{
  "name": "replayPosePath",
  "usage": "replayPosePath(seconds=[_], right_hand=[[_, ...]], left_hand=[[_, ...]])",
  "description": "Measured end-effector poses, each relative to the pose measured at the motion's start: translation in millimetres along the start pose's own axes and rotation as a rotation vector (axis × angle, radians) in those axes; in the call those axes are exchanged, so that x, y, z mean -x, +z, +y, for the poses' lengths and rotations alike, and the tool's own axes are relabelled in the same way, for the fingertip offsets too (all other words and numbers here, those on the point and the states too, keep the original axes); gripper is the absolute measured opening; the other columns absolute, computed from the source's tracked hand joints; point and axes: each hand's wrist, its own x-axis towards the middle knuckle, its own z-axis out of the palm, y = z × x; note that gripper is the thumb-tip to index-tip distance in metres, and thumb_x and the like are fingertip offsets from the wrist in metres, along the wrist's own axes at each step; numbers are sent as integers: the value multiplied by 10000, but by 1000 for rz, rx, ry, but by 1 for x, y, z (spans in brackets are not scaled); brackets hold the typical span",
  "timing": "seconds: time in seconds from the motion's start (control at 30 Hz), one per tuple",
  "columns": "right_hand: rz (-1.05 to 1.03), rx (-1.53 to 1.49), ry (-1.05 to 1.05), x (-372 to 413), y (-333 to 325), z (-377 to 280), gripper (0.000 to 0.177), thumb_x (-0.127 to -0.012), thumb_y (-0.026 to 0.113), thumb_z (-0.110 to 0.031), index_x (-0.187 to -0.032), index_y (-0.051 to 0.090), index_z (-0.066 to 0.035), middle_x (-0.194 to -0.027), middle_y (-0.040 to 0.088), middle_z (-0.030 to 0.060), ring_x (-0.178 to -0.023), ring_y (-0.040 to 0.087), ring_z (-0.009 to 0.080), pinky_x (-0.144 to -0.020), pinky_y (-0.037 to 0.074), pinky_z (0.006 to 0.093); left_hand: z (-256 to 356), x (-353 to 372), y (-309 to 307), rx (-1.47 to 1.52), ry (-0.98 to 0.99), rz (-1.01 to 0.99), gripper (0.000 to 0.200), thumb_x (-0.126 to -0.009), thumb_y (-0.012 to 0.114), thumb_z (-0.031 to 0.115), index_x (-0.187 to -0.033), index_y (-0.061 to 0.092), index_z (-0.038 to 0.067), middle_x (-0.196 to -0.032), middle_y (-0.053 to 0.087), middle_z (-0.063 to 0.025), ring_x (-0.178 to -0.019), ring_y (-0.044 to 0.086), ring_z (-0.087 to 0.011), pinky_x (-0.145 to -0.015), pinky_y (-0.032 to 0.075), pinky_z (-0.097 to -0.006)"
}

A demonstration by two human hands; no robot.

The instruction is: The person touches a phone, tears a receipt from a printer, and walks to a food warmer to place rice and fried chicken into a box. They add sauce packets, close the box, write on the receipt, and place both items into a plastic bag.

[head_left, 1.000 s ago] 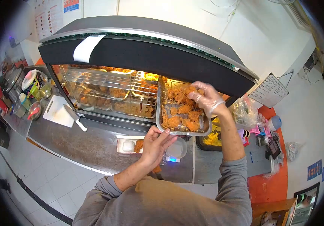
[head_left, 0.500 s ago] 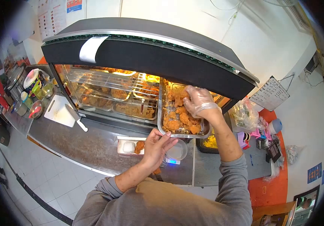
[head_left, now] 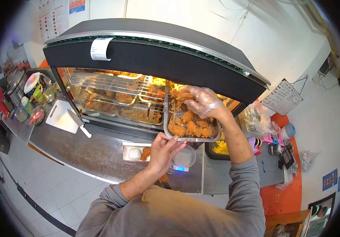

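Observation:
My left hand (head_left: 164, 153) pinches the near rim of a metal tray (head_left: 165, 114) that juts out of the lit display warmer (head_left: 150, 59). Several pieces of fried chicken (head_left: 191, 128) lie in the tray. My right hand (head_left: 205, 102), in a clear plastic glove, is closed on a piece of fried chicken (head_left: 181, 96) over the tray's far part. Below my left hand, a small open box (head_left: 127, 152) holds a white mound (head_left: 134, 154) and a piece of fried chicken (head_left: 145, 153). Close by, a clear round bowl (head_left: 185, 157) rests on a scale (head_left: 181, 169) with a lit display.
A white cutting board (head_left: 62, 116) and a knife (head_left: 80, 123) lie on the counter (head_left: 98, 144) at left. Bowls and pots crowd the far left. On the right are a black tray of yellow food (head_left: 219, 148), plastic bags (head_left: 254, 119) and a hanging whiteboard (head_left: 283, 97).
My right hand has shifted slightly left, and the piece of chicken in it shows more clearly. My left hand stays on the tray rim. The paper slip on the warmer has swung right.

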Motion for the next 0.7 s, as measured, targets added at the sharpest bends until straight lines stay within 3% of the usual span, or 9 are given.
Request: replayPosePath(seconds=[0.07, 0.1, 0.13, 0.2, 0.27, 0.33, 0.4, 0.5, 0.7], right_hand=[[204, -550, -71, 4, 2, 3, 345, -907, 622, -137, -1228, 559, -27, -973, 688, 92, -832, 668, 200, -752, 533, 323], [169, -413, 125, 14, -2, 4, 332, -935, 596, -97, -1249, 545, -1, -1042, 665, 50, -951, 629, 135, -820, 520, 296], [171, -413, 127, 16, 2, 5, 332, -935, 596, -97, -1249, 545, -1, -1042, 665, 50, -951, 629, 135, -820, 520, 296], [301, -1024, 175, 19, 12, 8, 285, -931, 588, -112, -1202, 568, -28, -1119, 665, 108, -1010, 660, 246, -902, 483, 324], [326, -1121, 245, 28, -2, -4, 234, -945, 585, -99, -1159, 577, -4, -1087, 659, 90, -998, 659, 246, -904, 503, 341], [397, -1688, 389, 35, -10, -12, 238, -929, 604, -88, -1138, 556, 16, -1079, 642, 133, -1013, 644, 289, -917, 530, 392], [453, -1757, 434, 43, -8, -3, 243, -919, 593, -50, -1138, 524, 28, -1084, 619, 169, -1010, 636, 308, -913, 552, 446], [547, -2078, 209, 55, -8, 0, 256, -913, 567, -5, -1157, 505, 45, -1090, 601, 207, -953, 635, 307, -840, 571, 434], [614, -1986, 84, 99, -10, -1, 298, -914, 544, -44, -1191, 512, 61, -1078, 603, 209, -948, 601, 296, -831, 520, 412]], left_hand=[[1, 0, 0, -1, 0, 3, 115, -952, 562, 38, -940, 456, 83, -1020, 611, -82, -985, 651, -229, -897, 568, -406], [1, 0, 1, 6, 1, 0, 116, -951, 563, 38, -936, 458, 83, -1020, 612, -81, -986, 652, -230, -897, 568, -404], [0, 0, 1, 13, 1, -3, 116, -950, 565, 37, -933, 459, 83, -1019, 612, -80, -986, 652, -230, -897, 568, -401], [1, 1, 3, 4, -2, -11, 118, -948, 568, 41, -930, 461, 85, -1024, 612, -79, -989, 652, -230, -897, 567, -398], [2, 0, 4, -4, -1, -21, 119, -947, 572, 44, -926, 463, 87, -1028, 612, -78, -992, 651, -229, -897, 567, -395], [1, -1, 5, 3, 11, -19, 120, -945, 578, 52, -920, 468, 92, -1018, 613, -65, -985, 649, -221, -897, 566, -389], [3, -5, 9, 17, 8, -13, 145, -936, 591, 45, -914, 453, 85, -1004, 601, -75, -966, 647, -230, -905, 565, -398], [7, -20, 12, 42, 33, 1, 180, -921, 614, 41, -907, 439, 81, -983, 590, -79, -941, 645, -241, -911, 564, -408], [2, -85, 8, 47, 162, 79, 217, -904, 649, 73, -914, 433, 68, -1030, 544, -121, -963, 626, -296, -939, 551, -420]])
